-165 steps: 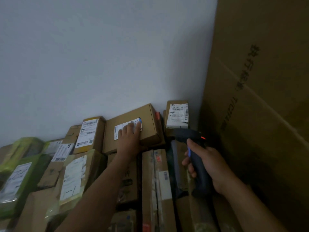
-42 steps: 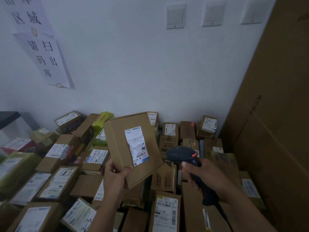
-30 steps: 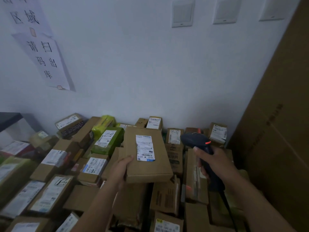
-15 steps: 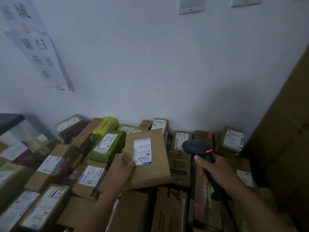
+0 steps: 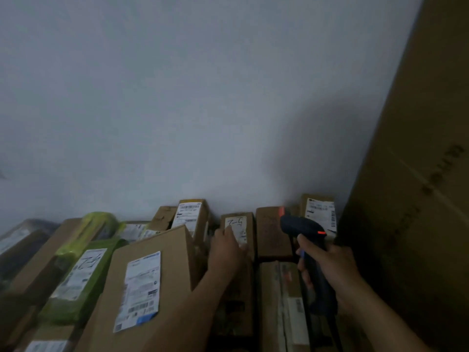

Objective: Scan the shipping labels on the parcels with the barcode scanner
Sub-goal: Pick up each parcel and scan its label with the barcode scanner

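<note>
A heap of cardboard parcels lies against the white wall. My left hand [image 5: 228, 250] reaches to a small brown parcel [image 5: 247, 219] at the back, which bears a handwritten white label [image 5: 238, 224]. The thumb lies on the label and the fingers sit at the parcel's left edge. My right hand [image 5: 330, 268] grips the handle of the dark barcode scanner [image 5: 302, 227], whose head with a red light points toward the back row, just right of that parcel. The large flat parcel [image 5: 172, 250] with its shipping label [image 5: 142, 288] lies on the heap at the lower left, apart from both hands.
A green-wrapped parcel [image 5: 78, 275] lies left of the flat one. More labelled boxes [image 5: 190, 214] stand along the wall, one [image 5: 319, 212] at the back right. A tall cardboard carton [image 5: 418, 199] walls off the right side.
My left hand has let go of the large flat parcel, which now lies on the heap, and has moved right and back onto the small handwritten-label parcel. The view has tilted down and closer.
</note>
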Available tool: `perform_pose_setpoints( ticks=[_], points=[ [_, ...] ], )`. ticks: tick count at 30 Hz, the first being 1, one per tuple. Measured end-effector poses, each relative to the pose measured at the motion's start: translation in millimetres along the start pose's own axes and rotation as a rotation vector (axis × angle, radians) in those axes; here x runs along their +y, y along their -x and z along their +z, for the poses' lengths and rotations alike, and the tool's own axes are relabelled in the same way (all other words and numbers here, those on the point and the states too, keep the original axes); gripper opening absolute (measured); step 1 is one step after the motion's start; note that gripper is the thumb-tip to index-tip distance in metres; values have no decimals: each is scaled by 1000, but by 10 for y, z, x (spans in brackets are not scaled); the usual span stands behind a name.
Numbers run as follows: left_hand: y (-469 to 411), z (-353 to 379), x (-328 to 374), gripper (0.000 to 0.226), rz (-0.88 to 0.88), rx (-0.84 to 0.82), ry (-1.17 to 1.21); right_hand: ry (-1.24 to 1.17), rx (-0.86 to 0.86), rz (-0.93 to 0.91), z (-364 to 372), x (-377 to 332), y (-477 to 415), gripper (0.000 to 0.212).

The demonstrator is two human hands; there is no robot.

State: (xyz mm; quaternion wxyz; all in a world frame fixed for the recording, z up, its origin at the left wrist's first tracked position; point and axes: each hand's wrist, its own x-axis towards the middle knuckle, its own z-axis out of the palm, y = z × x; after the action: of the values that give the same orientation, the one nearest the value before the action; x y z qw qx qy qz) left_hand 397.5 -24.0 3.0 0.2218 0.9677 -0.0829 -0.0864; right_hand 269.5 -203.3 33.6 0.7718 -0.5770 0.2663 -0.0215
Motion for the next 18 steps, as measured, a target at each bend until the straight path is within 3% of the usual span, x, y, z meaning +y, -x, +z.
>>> perform_pose_setpoints(
  ticks=[7, 12, 18],
  points=[
    [-660, 530, -129, 68, -149, -123, -141, -110, -54, 88, -114, 349, -353, 59],
    [-916, 656, -290, 80, -230, -243, -10, -126, -70, 100, -139, 451, -466, 58],
    [-1045, 721, -498, 63, -216, -174, 47, -138, -68, 103, -108, 523, -503, 60]
  ],
)
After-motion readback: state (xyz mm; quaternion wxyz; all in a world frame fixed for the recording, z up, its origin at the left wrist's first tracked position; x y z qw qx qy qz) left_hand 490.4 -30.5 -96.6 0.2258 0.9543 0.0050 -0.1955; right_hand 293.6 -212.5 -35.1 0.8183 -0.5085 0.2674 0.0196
